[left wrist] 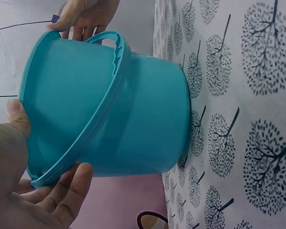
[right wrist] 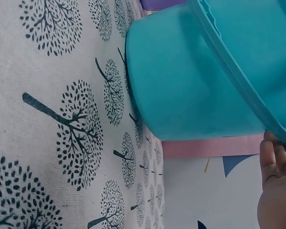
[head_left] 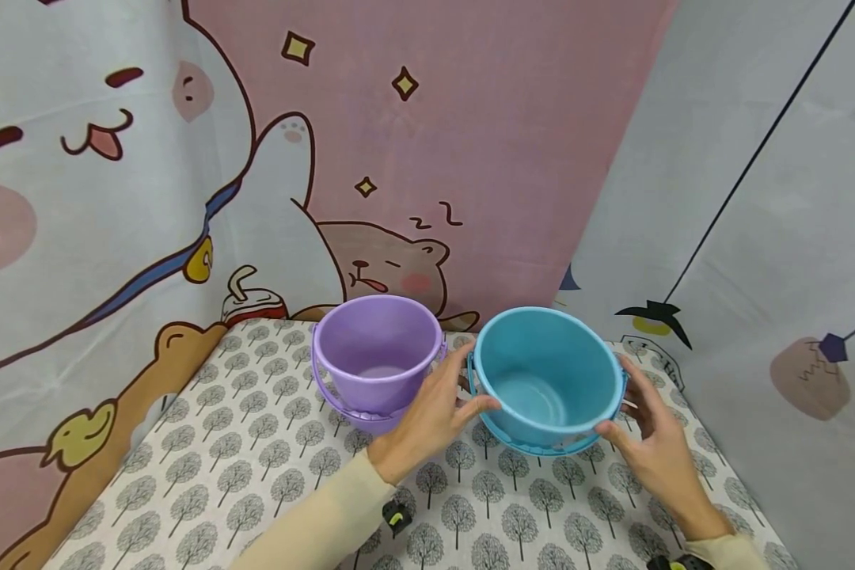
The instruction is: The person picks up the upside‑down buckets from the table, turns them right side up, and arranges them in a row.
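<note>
A turquoise bucket [head_left: 545, 364] stands upright on the cloth-covered table [head_left: 256, 475], its inside bare in the head view. My left hand [head_left: 431, 416] grips its left side, thumb at the rim and fingers beneath by the handle joint. On the opposite side, my right hand [head_left: 651, 447] holds the rim the same way. The bucket's handle [left wrist: 102, 119] hangs down across the side facing me. In the right wrist view, the bucket's base meets the cloth, and curled fingers [right wrist: 276, 160] sit under the rim. Just left of my left hand is a purple bucket [head_left: 381, 340].
The purple bucket stands upright near the table's back edge, its own handle [head_left: 345, 408] lowered in front and partly hidden by my left hand. Printed cartoon curtains [head_left: 506, 158] rise behind the table and along both sides. Tree-patterned cloth stretches toward me.
</note>
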Demonstrator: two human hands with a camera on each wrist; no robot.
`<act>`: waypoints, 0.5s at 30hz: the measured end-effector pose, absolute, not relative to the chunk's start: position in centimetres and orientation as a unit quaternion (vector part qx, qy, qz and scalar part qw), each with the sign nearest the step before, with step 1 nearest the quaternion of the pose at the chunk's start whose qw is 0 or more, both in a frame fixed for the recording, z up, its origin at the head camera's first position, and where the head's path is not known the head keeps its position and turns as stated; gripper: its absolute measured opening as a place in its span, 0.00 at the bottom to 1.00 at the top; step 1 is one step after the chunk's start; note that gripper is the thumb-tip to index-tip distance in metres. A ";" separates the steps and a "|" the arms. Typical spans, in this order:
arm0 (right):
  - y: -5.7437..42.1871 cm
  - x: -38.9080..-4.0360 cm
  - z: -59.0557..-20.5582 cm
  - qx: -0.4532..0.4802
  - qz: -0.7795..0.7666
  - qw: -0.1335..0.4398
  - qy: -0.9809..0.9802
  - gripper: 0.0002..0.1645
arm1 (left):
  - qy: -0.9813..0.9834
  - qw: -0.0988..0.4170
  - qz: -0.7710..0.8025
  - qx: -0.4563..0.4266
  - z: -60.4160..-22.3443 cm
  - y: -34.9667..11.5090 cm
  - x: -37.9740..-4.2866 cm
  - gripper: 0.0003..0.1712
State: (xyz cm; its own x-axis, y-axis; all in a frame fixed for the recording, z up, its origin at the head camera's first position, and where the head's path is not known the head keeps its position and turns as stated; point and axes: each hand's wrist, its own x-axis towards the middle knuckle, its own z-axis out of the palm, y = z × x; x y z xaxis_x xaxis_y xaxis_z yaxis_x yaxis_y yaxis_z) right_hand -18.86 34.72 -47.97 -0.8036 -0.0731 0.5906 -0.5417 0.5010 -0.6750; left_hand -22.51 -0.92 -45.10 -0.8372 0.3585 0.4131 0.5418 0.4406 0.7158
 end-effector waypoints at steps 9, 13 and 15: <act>34.1 -18.6 -47.5 0.158 0.447 0.242 -0.847 0.63 | -0.844 0.082 -0.470 -0.244 -44.6 -0.3 -22.6 0.57; 34.0 -18.7 -47.3 0.148 0.437 0.228 -0.858 0.59 | -0.850 0.078 -0.463 -0.238 -44.4 0.0 -22.8 0.56; 33.9 -18.6 -47.3 0.142 0.432 0.224 -0.862 0.57 | -0.853 0.074 -0.459 -0.235 -44.3 0.1 -22.9 0.56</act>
State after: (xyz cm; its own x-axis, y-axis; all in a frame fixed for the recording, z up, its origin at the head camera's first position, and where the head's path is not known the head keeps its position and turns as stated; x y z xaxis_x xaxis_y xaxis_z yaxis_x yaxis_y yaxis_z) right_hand -18.62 33.95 -47.27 -0.8593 -0.0510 0.5089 -0.4385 0.5856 -0.6818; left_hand -22.89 0.14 -44.31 -0.8785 0.3339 0.3416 0.4691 0.4677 0.7491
